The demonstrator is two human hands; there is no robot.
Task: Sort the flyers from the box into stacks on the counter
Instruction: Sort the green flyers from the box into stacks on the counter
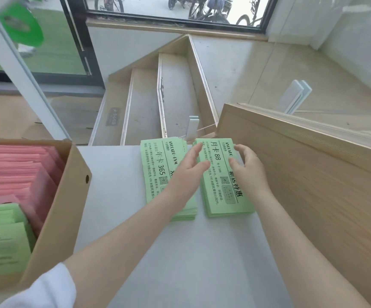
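Observation:
Two stacks of green flyers lie side by side at the far end of the grey counter (180,252). The left stack (158,172) shows "365" print; the right stack (222,192) shows "88". My left hand (186,170) reaches over the left stack, its straight fingers touching the left edge of the right stack. On the right stack's other side my right hand (246,167) rests with loosely bent fingers against the top sheet. The two hands flank that stack. A cardboard box (69,196) at the left holds pink flyers (13,170) and green flyers (2,236).
A wooden panel wall (313,185) runs along the counter's right side, close to the right stack. Beyond the counter's far edge, stairs (169,96) drop toward a glass door and a window with bicycles outside.

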